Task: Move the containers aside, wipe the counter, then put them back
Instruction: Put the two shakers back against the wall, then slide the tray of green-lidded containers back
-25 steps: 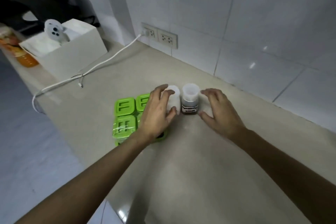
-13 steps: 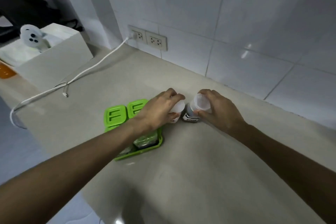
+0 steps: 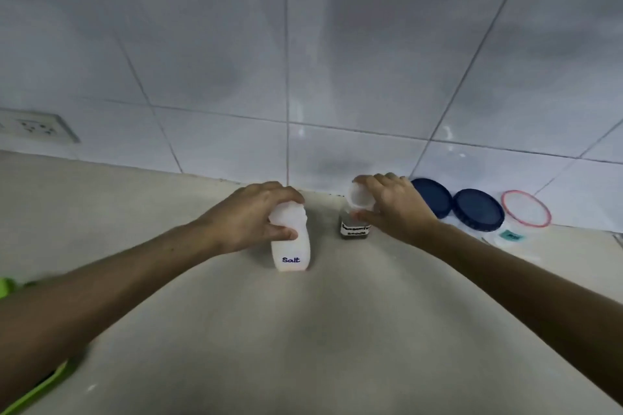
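A white jar labelled "Salt" (image 3: 291,253) stands on the beige counter (image 3: 303,340), and my left hand (image 3: 256,216) grips its top. To its right is a small dark jar with a white cap and a printed label (image 3: 354,229); my right hand (image 3: 391,204) is closed on its cap. Both jars sit close to the tiled wall, a short gap apart. I cannot tell whether they touch the counter or hang just above it.
Two dark blue lids (image 3: 477,209) and a clear container with a red-rimmed lid (image 3: 526,209) rest against the wall at the right. A green tray edge (image 3: 33,387) shows at the lower left. A wall socket (image 3: 37,126) is at the left.
Both hands closed on the jars and carried them right and back toward the wall, away from the green tray. The view swung right, bringing the blue lids in.
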### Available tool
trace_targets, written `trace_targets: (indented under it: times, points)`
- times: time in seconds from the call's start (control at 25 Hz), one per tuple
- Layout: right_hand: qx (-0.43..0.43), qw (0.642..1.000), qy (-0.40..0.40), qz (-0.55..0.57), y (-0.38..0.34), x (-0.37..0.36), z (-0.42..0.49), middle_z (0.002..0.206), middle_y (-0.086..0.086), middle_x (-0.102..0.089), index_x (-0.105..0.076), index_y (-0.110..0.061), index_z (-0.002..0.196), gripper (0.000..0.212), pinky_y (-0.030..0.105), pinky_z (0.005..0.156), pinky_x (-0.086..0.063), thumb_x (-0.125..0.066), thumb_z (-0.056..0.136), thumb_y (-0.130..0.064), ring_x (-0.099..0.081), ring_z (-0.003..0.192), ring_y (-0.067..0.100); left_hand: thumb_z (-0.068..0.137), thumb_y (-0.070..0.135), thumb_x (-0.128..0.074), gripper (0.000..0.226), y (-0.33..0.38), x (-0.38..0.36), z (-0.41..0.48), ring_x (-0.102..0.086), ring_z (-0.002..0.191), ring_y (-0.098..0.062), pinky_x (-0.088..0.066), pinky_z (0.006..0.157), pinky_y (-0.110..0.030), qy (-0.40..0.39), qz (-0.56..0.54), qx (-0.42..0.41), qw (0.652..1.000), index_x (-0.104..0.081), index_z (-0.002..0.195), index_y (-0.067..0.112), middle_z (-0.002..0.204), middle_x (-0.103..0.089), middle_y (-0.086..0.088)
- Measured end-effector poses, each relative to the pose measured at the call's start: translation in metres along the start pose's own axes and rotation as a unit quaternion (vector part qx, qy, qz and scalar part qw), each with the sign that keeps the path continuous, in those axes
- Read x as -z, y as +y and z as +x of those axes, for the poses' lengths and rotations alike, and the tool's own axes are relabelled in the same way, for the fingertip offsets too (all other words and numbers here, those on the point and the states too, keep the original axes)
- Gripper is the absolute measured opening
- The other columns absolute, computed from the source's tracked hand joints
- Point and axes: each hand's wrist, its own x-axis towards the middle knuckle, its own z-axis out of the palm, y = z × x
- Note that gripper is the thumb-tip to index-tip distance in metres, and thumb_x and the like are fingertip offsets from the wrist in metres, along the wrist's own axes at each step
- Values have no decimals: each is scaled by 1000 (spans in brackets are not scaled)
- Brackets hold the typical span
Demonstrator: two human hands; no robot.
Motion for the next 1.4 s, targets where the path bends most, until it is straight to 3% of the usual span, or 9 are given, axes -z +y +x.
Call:
trace_targets:
  times: [0.2, 0.4, 0.72, 0.88, 0.96, 1.12, 1.24, 1.32, 1.4]
  points:
    - [-41, 998, 32, -30, 50, 2, 4, 117, 12, -66, -53, -15, 128, 55, 40, 90, -34, -65, 83, -46, -53, 108, 33, 80, 35, -70, 51, 32, -20, 93, -52, 113, -24, -41, 93, -34, 18, 88, -14, 996, -52, 127, 26, 123, -58, -4]
    - [-72, 996, 45, -26, 70, -1, 13, 124, 14, -62, -49, -14, 130, 57, 40, 91, -32, -63, 84, -44, -49, 113, 33, 78, 31, -73, 54, 50, -40, 151, -53, 114, -27, -43, 92, -35, 31, 90, 4, 995, -53, 127, 24, 126, -58, -6]
    - [-94, 993, 48, 58, 62, 6, -6, 136, 13, -48, -37, -13, 140, 77, 42, 97, -37, -70, 79, -46, -47, 120, 32, 87, 28, -64, 51, 56, -52, 137, -55, 114, -30, -44, 97, -39, 63, 116, -13, 991, -47, 134, 18, 138, -43, -8]
    - [-101, 972, 181, 112, 30, -8, -56, 141, 16, -43, -49, -7, 130, 58, 44, 103, -40, -69, 84, -34, -43, 129, 30, 88, 21, -57, 42, 64, -89, 59, -58, 109, -30, -52, 87, -41, 182, 91, 0, 979, -51, 128, 12, 132, -49, -11]
    - [-103, 961, 195, 165, -7, -28, -85, 140, 14, -42, -53, -8, 123, 47, 41, 106, -41, -68, 85, -31, -42, 129, 26, 86, 21, -55, 37, 65, -125, -13, -62, 106, -26, -54, 86, -34, 189, 61, 14, 980, -58, 122, 11, 125, -58, -9]
    - [-44, 966, 56, 249, -107, -74, -129, 137, 11, -46, -57, -12, 117, 36, 32, 106, -36, -68, 86, -27, -44, 127, 23, 87, 27, -53, 34, 42, -167, -149, -61, 113, -22, -49, 95, -30, 141, 47, 62, 987, -63, 117, 14, 126, -62, -5]
    - [10, 962, -41, 268, -176, -94, -135, 132, 6, -52, -58, -14, 116, 35, 38, 106, -38, -67, 86, -32, -48, 124, 23, 88, 26, -56, 31, 11, -157, -220, -57, 113, -24, -43, 94, -33, 193, 46, 159, 967, -62, 117, 15, 125, -60, -5]
    - [49, 955, -75, 283, -236, -106, -124, 127, 4, -56, -59, -16, 116, 36, 38, 105, -36, -67, 86, -33, -50, 121, 22, 89, 22, -56, 27, -15, -145, -277, -56, 108, -21, -42, 91, -32, 275, -19, 246, 929, -60, 115, 17, 118, -60, -3]
    - [48, 934, -112, 335, -290, -116, -110, 123, 2, -57, -57, -15, 117, 38, 37, 105, -38, -68, 85, -31, -51, 119, 21, 91, 20, -54, 18, -36, -131, -324, -57, 100, -13, -47, 85, -28, 389, -128, 333, 849, -58, 109, 20, 108, -60, 1]
